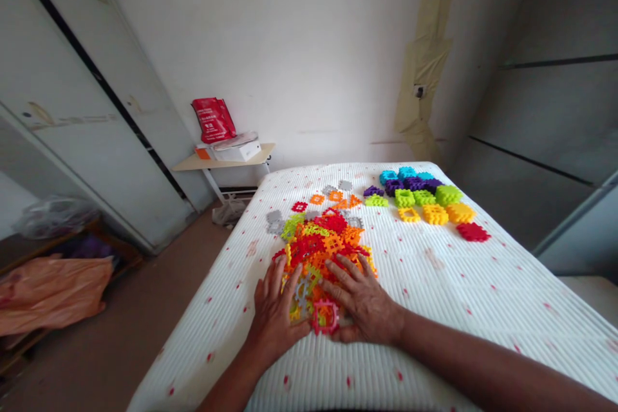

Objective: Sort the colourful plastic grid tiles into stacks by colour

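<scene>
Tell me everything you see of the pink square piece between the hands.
The pink plastic piece is a hollow square frame with knobbed edges, lying at the near edge of the heap of coloured pieces on the white bedcover. It overlaps other pieces and sits between the left hand and right hand; hand contact is unclear.

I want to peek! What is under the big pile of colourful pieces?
The white, red-dotted bed cover shows around the edges of the plastic pieces. Beneath the middle, the pieces hide everything, so I can't see there.
</scene>
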A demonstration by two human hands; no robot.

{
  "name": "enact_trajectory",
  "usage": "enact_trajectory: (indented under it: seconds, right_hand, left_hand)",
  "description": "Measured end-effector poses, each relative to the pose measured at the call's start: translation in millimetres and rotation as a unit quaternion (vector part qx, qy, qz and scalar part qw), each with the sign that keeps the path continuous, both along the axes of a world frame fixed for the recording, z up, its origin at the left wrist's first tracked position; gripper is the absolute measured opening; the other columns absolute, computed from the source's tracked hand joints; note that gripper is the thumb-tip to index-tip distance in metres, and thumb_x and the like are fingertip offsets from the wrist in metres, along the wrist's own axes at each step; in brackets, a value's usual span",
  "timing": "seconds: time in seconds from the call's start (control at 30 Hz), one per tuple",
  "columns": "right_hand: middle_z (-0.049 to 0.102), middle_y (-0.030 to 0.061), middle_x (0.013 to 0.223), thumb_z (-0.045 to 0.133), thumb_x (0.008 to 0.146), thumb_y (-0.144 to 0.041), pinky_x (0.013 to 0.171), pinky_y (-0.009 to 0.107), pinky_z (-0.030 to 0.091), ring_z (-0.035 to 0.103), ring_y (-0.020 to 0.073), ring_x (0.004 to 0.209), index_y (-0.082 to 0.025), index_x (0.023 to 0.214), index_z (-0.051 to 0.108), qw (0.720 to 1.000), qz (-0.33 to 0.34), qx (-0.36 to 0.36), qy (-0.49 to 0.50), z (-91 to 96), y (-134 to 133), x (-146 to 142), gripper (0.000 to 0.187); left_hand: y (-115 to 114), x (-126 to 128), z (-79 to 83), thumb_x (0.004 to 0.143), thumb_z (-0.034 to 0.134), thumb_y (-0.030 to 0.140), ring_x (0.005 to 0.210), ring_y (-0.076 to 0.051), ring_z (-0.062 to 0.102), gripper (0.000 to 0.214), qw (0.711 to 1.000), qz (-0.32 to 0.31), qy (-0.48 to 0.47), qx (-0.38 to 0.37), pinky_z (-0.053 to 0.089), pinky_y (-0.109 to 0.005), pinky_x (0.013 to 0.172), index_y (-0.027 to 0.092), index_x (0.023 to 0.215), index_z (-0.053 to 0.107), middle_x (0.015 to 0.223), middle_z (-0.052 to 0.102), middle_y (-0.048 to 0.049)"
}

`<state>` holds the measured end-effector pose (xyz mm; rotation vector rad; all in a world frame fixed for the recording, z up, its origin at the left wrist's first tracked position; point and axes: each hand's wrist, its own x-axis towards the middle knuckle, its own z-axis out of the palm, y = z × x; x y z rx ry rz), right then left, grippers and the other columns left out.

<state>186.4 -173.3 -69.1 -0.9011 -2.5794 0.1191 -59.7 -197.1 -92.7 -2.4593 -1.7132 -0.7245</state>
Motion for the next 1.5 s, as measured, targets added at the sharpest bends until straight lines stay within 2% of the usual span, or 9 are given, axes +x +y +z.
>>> enact_trajectory:
  seconds: [0.3,0.47,0.6,0.8,0.9,1.0,1.17,1.3,1.5]
  right_hand:
    - [0.037,0.0137,0.142,0.052,0.077,-0.063,0.104,0.060,0.011,0.034,0.0339,0.126,-0.023,0.136,0.041,0.997,-0.008,0.074,0.008,2.3,52,-22,0.072]
    - [0.035,0.0122,0.144,0.052,0.076,-0.065,0.104,0.060,0.008,0.031,0.0330,0.127,-0.025,0.137,0.039,0.998,-0.011,0.054,0.004,4.7,52,-18,0.074]
    - [0.037,0.0119,0.142,0.054,0.074,-0.064,0.105,0.056,0.015,0.034,0.0318,0.126,-0.024,0.134,0.043,0.999,-0.001,0.036,0.007,6.0,41,7,0.073]
    - [0.053,0.0109,0.126,0.043,0.087,-0.034,0.096,0.044,0.038,0.048,0.0252,0.113,-0.020,0.112,0.060,0.974,-0.203,-0.014,0.097,-2.5,43,74,0.033]
    - [0.061,0.0095,0.112,0.042,0.083,-0.024,0.091,0.040,0.042,0.052,0.0233,0.105,-0.019,0.098,0.063,0.951,-0.286,-0.051,0.106,-5.8,52,96,0.027]
    - [0.063,0.0066,0.107,0.043,0.082,-0.020,0.087,0.035,0.042,0.053,0.0209,0.099,-0.020,0.091,0.064,0.948,-0.303,-0.067,0.067,-5.3,55,98,0.024]
    - [0.061,0.0051,0.112,0.048,0.083,-0.022,0.085,0.033,0.038,0.051,0.0206,0.102,-0.020,0.097,0.063,0.953,-0.295,-0.053,0.031,-0.5,50,83,0.021]
    - [0.058,0.0070,0.119,0.056,0.080,-0.032,0.089,0.036,0.035,0.048,0.0224,0.107,-0.020,0.115,0.056,0.962,-0.265,-0.066,0.028,2.5,48,77,0.036]
    - [0.058,0.0072,0.120,0.059,0.078,-0.044,0.091,0.039,0.032,0.048,0.0232,0.108,-0.022,0.118,0.055,0.974,-0.217,-0.063,0.020,1.8,51,69,0.045]
  left_hand:
    - [43,-1,-0.6,0.075,0.056,0.046,0.136,-0.032,0.020,0.077,0.992,0.013,-0.123,0.028,0.022,-0.055,0.106,0.025,0.142,0.025,0.149,0.022,-0.0136]
    - [47,-6,5.0,0.079,0.052,0.035,0.134,-0.027,0.028,0.066,0.966,-0.018,-0.257,0.029,0.024,-0.047,0.109,0.022,0.140,0.030,0.143,0.034,-0.0119]
    - [44,-12,7.1,0.081,0.049,0.032,0.129,-0.025,0.036,0.058,0.928,0.033,-0.372,0.006,0.029,-0.045,0.107,0.023,0.137,0.034,0.140,0.040,-0.0098]
    - [46,-17,7.1,0.079,0.050,0.029,0.122,-0.023,0.045,0.049,0.866,0.140,-0.480,0.000,0.036,-0.039,0.102,0.024,0.128,0.045,0.133,0.048,-0.0080]
    - [48,-17,7.2,0.078,0.051,0.031,0.120,-0.023,0.047,0.048,0.854,0.171,-0.491,0.013,0.037,-0.037,0.101,0.023,0.125,0.048,0.130,0.051,-0.0080]
    - [49,-19,8.1,0.077,0.051,0.034,0.117,-0.023,0.048,0.047,0.849,0.193,-0.491,0.033,0.037,-0.036,0.100,0.023,0.123,0.050,0.125,0.053,-0.0071]
    - [50,-22,8.2,0.078,0.049,0.036,0.113,-0.024,0.051,0.046,0.851,0.215,-0.475,0.067,0.038,-0.038,0.098,0.020,0.121,0.051,0.121,0.055,-0.0088]
    - [53,-25,4.2,0.077,0.049,0.038,0.114,-0.025,0.049,0.047,0.871,0.211,-0.438,0.073,0.037,-0.039,0.099,0.019,0.120,0.052,0.121,0.055,-0.0093]
    - [53,-25,4.9,0.076,0.049,0.037,0.113,-0.023,0.050,0.046,0.875,0.218,-0.426,0.064,0.036,-0.038,0.101,0.022,0.119,0.052,0.120,0.055,-0.0069]
